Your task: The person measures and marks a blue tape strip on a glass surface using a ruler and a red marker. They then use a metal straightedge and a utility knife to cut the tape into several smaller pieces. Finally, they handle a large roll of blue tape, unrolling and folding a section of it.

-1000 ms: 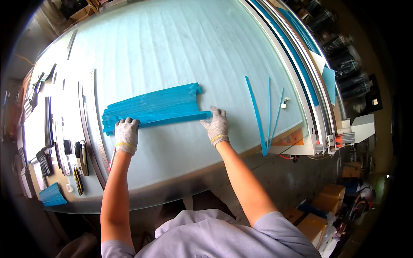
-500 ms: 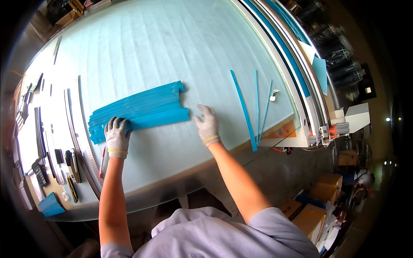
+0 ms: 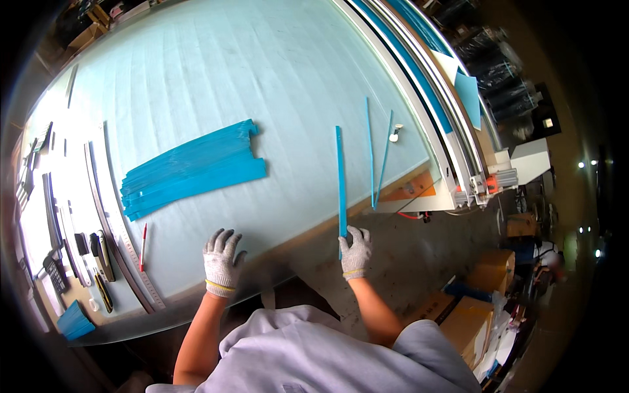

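Observation:
My right hand (image 3: 356, 253), in a grey knit glove with a yellow cuff line, grips the near end of a long narrow blue strip (image 3: 341, 180) at the table's front edge. The strip points away from me over the glass-topped table (image 3: 288, 203). My left hand (image 3: 222, 260), gloved alike, hovers near the front edge with fingers apart and nothing in them. Beyond it lies a fanned stack of blue strips (image 3: 193, 169), uneven at both ends. Two thinner blue strips (image 3: 371, 150) rest on the table to the right.
At left lie a red pen (image 3: 143, 247), metal rulers (image 3: 116, 223), utility knives (image 3: 102, 291), a calculator (image 3: 55, 272) and a small blue stack (image 3: 75, 321). A metal rail machine (image 3: 419, 85) borders the right side. Cardboard boxes (image 3: 466, 327) stand on the floor at lower right.
My left hand has left the blue stack and come toward me, rightward. My right hand has moved right and nearer, taking hold of the wide strip, which has swung more upright in view.

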`<action>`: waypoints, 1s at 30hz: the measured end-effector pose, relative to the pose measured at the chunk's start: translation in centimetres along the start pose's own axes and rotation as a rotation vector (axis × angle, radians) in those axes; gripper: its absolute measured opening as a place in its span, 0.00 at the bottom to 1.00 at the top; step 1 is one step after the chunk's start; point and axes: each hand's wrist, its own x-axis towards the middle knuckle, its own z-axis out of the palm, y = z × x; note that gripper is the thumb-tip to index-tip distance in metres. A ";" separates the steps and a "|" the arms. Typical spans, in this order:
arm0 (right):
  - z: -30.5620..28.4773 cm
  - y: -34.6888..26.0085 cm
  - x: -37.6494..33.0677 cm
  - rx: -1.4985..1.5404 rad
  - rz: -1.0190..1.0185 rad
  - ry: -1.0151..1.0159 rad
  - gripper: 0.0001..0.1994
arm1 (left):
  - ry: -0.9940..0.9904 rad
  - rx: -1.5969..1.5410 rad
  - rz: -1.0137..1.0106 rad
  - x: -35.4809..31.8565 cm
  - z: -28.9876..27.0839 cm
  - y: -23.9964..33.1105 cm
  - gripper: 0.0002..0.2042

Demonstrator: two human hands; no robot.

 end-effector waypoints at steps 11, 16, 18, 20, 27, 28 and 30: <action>-1.4 0.0 -3.6 0.983 0.715 -0.595 0.06 | -0.202 -0.217 0.112 -1.2 1.0 3.8 0.18; -2.3 -6.2 -6.3 1.272 0.549 -0.740 0.09 | -0.382 -0.662 -0.143 -1.4 2.5 5.7 0.18; -1.5 -7.4 -7.9 1.344 0.414 -0.881 0.08 | -0.473 -1.216 -0.401 -0.8 3.2 5.8 0.22; -1.3 -8.8 -8.5 1.292 0.306 -1.002 0.06 | -0.375 -1.621 -0.640 0.7 2.0 7.3 0.29; 1.6 -9.7 -9.1 0.882 0.092 -1.241 0.06 | -0.073 -1.919 -0.479 5.8 -2.9 3.8 0.34; 1.4 -10.6 -8.3 0.823 0.064 -1.235 0.06 | -0.094 -1.852 -0.418 6.4 -3.8 3.5 0.33; 1.6 -10.9 -7.5 0.932 0.045 -1.114 0.06 | -0.069 -1.499 -0.289 7.3 -5.9 3.4 0.27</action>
